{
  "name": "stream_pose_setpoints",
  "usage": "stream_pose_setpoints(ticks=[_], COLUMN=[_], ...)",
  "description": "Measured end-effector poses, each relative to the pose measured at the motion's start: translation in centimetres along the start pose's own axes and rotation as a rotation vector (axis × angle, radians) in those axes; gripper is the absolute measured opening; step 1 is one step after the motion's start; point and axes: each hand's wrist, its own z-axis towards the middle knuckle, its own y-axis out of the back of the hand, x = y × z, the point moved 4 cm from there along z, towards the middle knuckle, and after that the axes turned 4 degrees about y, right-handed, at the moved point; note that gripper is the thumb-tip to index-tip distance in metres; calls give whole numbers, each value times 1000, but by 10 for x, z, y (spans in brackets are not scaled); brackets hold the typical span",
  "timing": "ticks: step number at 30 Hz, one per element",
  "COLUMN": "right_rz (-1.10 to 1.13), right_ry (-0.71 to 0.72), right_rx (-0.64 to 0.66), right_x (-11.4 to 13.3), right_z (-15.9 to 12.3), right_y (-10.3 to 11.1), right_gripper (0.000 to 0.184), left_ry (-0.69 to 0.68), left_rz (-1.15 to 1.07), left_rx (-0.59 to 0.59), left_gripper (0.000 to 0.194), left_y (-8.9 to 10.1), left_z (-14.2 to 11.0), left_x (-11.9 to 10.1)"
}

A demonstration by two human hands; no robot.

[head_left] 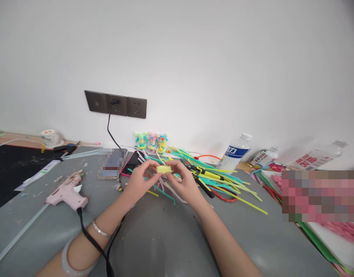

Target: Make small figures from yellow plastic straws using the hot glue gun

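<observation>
A small pale-yellow fuzzy roll, seemingly of pipe cleaner (164, 169), is pinched between the fingertips of both my hands above the grey table mat (162, 238). My left hand (140, 180) grips its left end. At the right end, the thumb and fingers of my right hand (183, 181) are closed on it. Teal, lilac and yellow pipe cleaners (240, 188) lie loosely behind and beside my hands. Yellow-and-black pliers (210, 175) rest among them, close to my right hand.
To the left lies a pink glue gun (65, 192) with its black cord running under my left forearm. Phones (112, 163) lie behind my left hand. Several small fuzzy figures (152, 142) stand against the wall, and a water bottle (234, 152) stands at back right.
</observation>
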Motion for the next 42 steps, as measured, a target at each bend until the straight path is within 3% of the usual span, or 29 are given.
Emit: stream_pose_setpoints(ticks=[7, 12, 17, 19, 22, 26, 27, 31, 35, 38, 42], right_rz=[-2, -53, -198, -215, -157, -171, -181, -371, -572, -648, -640], right_ry=[-4, 38, 186, 258, 365, 502, 501, 270, -55, -100, -132], right_rx=[-24, 4, -226, -282, -174, 264, 351, 546, 605, 622, 585], right_x=[4, 5, 20, 34, 60, 99, 107, 126, 124, 114, 95], right_z=[2, 1, -2, -6, -15, -26, -27, -16, 1, 8, 18], right_y=[5, 5, 14, 6, -34, -120, -140, -198, -232, -249, -257], right_gripper=[15, 19, 17, 13, 17, 12, 12, 55, 71, 72, 52], left_ry=[32, 22, 40, 64, 125, 279, 297, 333, 339, 315, 258], left_rz=[-129, -84, -102, -146, -316, -481, -499, -564, -582, -527, -437], left_rx=[9, 23, -43, -47, -72, -123, -148, -246, -264, -250, -245], left_gripper=[24, 15, 17, 21, 32, 44, 46, 48, 49, 47, 42], left_y=[-2, 0, 5, 5, 6, 9, 10, 14, 15, 16, 16], left_z=[-1, 1, 4, 6, 9, 12, 12, 10, 11, 12, 14], left_x=[1, 0, 4, 11, 23, 34, 33, 30, 30, 34, 38])
